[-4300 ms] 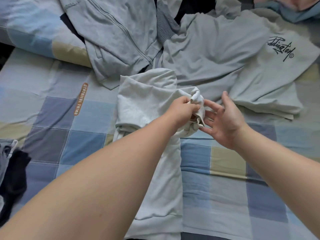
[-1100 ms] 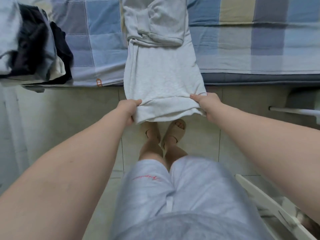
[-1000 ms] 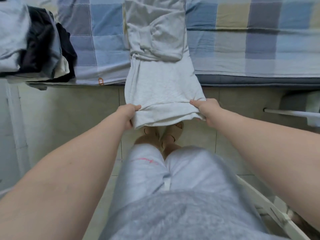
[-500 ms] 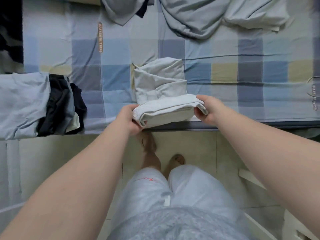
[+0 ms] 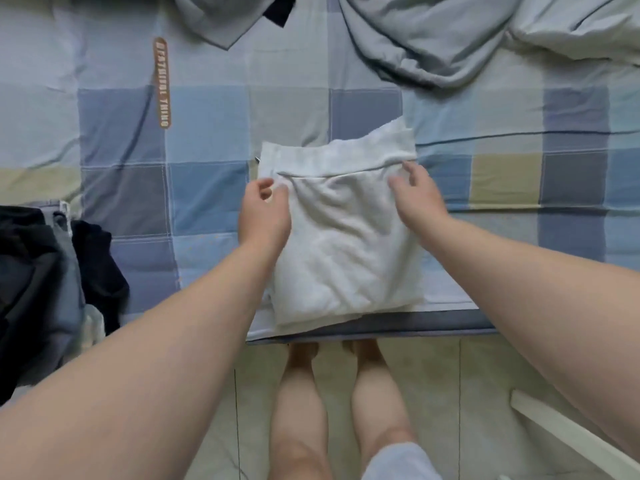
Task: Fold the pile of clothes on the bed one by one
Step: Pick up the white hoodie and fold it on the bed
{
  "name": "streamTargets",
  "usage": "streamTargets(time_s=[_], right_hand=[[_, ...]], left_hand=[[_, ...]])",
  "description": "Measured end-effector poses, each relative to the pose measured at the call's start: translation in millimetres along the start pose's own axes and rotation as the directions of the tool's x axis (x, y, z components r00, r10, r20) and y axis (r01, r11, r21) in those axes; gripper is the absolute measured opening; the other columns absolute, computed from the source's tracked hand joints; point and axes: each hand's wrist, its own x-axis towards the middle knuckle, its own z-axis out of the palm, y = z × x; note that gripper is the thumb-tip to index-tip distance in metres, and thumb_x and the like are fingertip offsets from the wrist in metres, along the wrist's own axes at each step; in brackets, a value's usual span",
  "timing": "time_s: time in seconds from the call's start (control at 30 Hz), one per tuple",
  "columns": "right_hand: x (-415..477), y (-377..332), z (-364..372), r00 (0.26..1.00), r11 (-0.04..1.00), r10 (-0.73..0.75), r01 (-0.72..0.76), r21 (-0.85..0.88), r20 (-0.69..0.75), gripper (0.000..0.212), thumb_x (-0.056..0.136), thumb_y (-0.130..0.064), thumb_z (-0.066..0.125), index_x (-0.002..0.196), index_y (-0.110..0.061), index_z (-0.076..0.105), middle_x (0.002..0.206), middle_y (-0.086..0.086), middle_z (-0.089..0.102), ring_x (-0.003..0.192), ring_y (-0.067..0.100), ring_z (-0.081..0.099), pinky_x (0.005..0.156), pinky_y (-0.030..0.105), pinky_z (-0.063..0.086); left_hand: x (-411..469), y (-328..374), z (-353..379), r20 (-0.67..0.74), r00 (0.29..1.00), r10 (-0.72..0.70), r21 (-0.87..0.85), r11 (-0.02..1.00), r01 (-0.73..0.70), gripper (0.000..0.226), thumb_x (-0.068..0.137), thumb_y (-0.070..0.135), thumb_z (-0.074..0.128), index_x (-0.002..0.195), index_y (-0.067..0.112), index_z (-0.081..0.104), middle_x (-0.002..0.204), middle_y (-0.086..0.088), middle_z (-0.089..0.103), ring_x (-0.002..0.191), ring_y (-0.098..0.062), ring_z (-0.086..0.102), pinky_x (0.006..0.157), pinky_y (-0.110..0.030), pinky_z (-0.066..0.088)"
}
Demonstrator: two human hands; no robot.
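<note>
orange label (image 5: 161, 83) ending "thing" on bedsheet (image 5: 207, 188)

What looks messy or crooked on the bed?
The folded white garment is a bit lopsided: its under layer pokes out at the far right corner. Beyond it, grey clothes lie crumpled and unfolded. A dark clothes heap sits bunched at the left, by the near edge of the bed.

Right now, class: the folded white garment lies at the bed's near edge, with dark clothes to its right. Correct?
Not quite. The head view shows the dark clothes left of the white garment, not right. The garment does lie folded at the bed's near edge.
</note>
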Motion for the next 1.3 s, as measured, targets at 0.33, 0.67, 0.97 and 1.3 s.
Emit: streamTargets(time_s=[0.33,0.67,0.97,1.3], right_hand=[[85.6,71.2,68.8,0.911,0.754,-0.403,0.384,-0.533,0.085,0.085,0.093,-0.071,0.039,0.156,-0.045,-0.011,0.165,0.012,-0.021,0.154,0.036,-0.003,0.123,0.053,0.010],[90.9,65.9,10.0,0.966,0.988,-0.110,0.081,0.130,0.236,0.074,0.076,-0.060,0.078,0.137,-0.030,0.052,0.130,-0.009,0.064,0.118,0.014,0.062,0.103,0.034,0.048],[92.2,74.7,12.1,0.888,0.950,0.091,-0.214,0.229,0.451,0.085,0.044,-0.062,0.093,0.115,-0.020,0.070,0.104,-0.003,0.078,0.097,0.018,0.074,0.087,0.034,0.056],[6.4,-18.5,-95.0,0.904,0.918,-0.047,-0.128,0.375,0.425,0.047,0.077,-0.041,0.077,0.117,-0.016,0.072,0.105,0.001,0.077,0.095,0.016,0.074,0.078,0.031,0.059]], left_hand=[[65.2,-96.8,70.0,0.307,0.914,0.266,0.762,0.507,-0.403,0.076,0.094,0.069,0.044,0.155,0.053,0.002,0.165,0.012,-0.025,0.151,-0.025,-0.025,0.117,-0.064,-0.005],[42.7,-66.6,34.4,-0.115,0.983,0.143,0.388,0.918,-0.088,0.095,0.078,0.049,0.081,0.154,0.029,0.027,0.162,-0.002,0.021,0.144,-0.024,0.032,0.115,-0.040,0.031],[49.9,-71.9,33.7,0.034,0.919,-0.392,-0.007,0.920,0.393,0.072,0.068,0.054,0.087,0.123,0.013,0.062,0.115,-0.001,0.068,0.105,-0.026,0.065,0.098,-0.041,0.052],[-29.5,52.3,-32.0,0.366,0.907,-0.208,-0.324,0.885,0.334,0.038,0.087,0.033,0.074,0.118,0.012,0.072,0.110,-0.004,0.076,0.099,-0.019,0.074,0.073,-0.032,0.057]])
